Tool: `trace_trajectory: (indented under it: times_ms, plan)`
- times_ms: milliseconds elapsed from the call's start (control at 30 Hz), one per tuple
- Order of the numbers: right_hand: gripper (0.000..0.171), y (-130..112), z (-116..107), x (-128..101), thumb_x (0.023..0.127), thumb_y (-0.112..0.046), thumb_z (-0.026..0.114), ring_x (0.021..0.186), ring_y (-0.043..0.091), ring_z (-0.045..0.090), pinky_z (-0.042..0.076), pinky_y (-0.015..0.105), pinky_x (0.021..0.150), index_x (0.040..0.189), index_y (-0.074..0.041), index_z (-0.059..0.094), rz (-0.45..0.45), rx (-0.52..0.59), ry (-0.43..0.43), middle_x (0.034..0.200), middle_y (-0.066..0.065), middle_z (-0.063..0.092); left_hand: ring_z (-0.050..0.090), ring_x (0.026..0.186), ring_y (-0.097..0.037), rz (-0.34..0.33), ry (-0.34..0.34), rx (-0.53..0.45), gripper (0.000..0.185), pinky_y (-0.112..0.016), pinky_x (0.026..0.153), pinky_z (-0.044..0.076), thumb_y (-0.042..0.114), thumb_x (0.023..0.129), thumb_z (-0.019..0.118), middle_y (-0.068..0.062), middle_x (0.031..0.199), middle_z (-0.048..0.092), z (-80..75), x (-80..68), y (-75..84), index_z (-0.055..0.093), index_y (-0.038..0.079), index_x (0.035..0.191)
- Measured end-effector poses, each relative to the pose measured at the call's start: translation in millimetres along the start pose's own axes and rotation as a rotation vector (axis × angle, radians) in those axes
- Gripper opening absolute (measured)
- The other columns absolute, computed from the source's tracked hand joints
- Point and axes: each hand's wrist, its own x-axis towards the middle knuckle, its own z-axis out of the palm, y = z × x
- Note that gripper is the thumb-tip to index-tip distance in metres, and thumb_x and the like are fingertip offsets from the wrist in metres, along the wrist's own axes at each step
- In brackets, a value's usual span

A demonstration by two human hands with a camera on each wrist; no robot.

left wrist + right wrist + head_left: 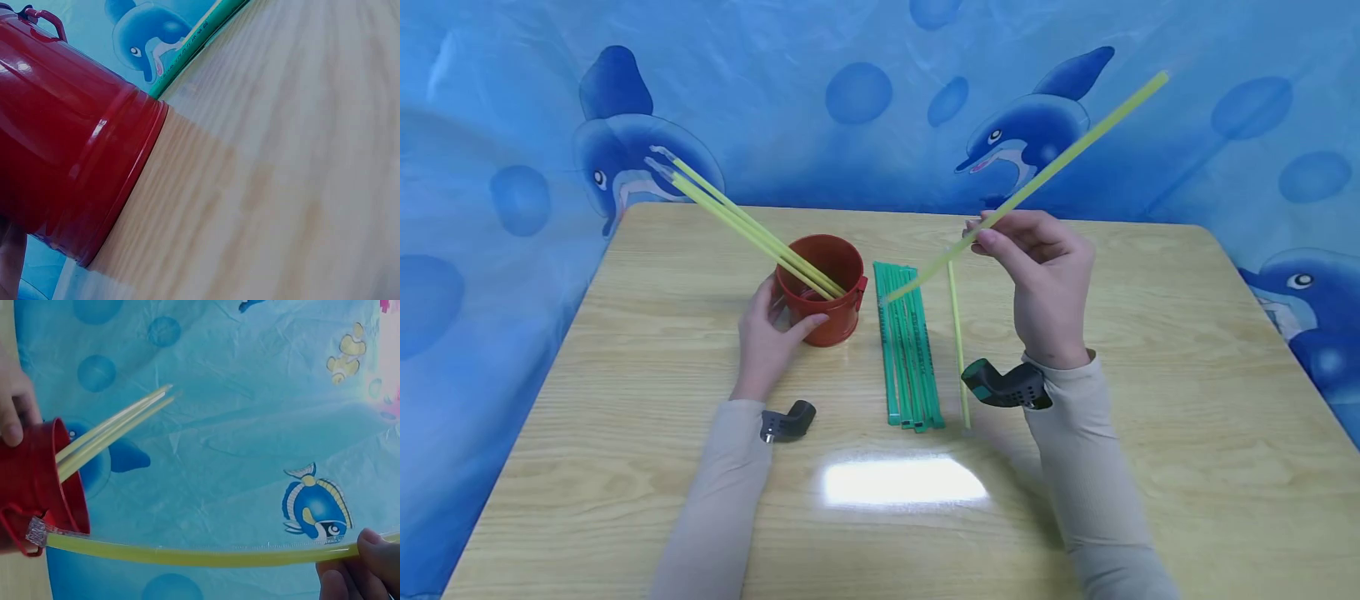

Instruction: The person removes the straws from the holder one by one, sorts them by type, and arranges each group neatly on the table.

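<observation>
My left hand (765, 340) holds a small red metal bucket (832, 323) round its side, thumb at the front. Several yellow straws (741, 221) in clear wrappers lean out of the bucket to the left. Between thumb and fingers, my right hand (1051, 271) pinches another wrapped yellow straw (1067, 158), raised above the table and slanting up to the right. Its lower end overlaps the green pieces in the head view. In the right wrist view, the crimped wrapper end (37, 531) of this straw appears in front of the bucket's handle.
Several long, thin green-wrapped pieces (913, 350) with printing lie side by side right of the bucket. One more yellow straw (957, 333) lies on the wooden table (625, 350) beside them. A blue sheet with dolphins (790, 158) hangs behind the table's far edge.
</observation>
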Motion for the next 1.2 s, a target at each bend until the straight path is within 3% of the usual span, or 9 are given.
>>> trace_trajectory:
  times_ms: [267,467,700,933,1200]
  plan:
    - [0.006,2,-20,-11,0.081,0.011,0.065,0.074,0.02,0.068,0.057,0.031,0.073,0.085,0.015,0.066,0.079,-0.047,-0.009,0.081,0.011,0.071,0.043,0.128,-0.027,-0.032,-0.005,0.005,0.074,-0.033,0.106,0.037,0.007,0.079,0.077,-0.014,0.141,0.043,-1.2,-3.3,17.1,0.038,0.003,0.141]
    - [0.006,2,-36,-20,0.081,0.011,0.066,0.071,0.019,0.067,0.056,0.028,0.071,0.086,0.009,0.069,0.168,-0.073,0.003,0.081,0.01,0.07,0.045,0.127,-0.022,-0.008,0.016,0.008,0.073,-0.028,0.105,0.038,0.015,0.078,0.078,-0.008,0.139,0.046,-1.2,-0.2,4.3,0.041,0.008,0.141]
    - [0.008,2,-59,-28,0.081,0.011,0.066,0.07,0.019,0.067,0.056,0.028,0.072,0.089,0.013,0.068,0.239,-0.119,0.008,0.08,0.011,0.07,0.045,0.127,-0.021,0.012,0.011,0.038,0.074,-0.029,0.104,0.039,0.021,0.079,0.078,-0.005,0.14,0.046,-0.4,1.1,-2.3,0.04,0.011,0.142]
    - [0.014,7,-75,-39,0.083,0.007,0.066,0.073,0.018,0.068,0.056,0.027,0.072,0.092,0.017,0.065,0.331,-0.156,0.006,0.082,0.01,0.071,0.045,0.128,-0.022,0.007,0.006,0.011,0.075,-0.029,0.104,0.039,0.019,0.078,0.078,-0.004,0.14,0.046,0.7,1.7,-3.7,0.04,0.012,0.142]
    - [0.014,19,-84,-47,0.086,0.002,0.066,0.076,0.018,0.066,0.056,0.027,0.073,0.097,0.011,0.068,0.45,-0.17,-0.088,0.086,0.008,0.071,0.046,0.126,-0.02,0.036,0.017,-0.044,0.074,-0.027,0.102,0.041,0.013,0.076,0.079,-0.005,0.137,0.047,1.3,2.7,-2.5,0.043,0.01,0.14]
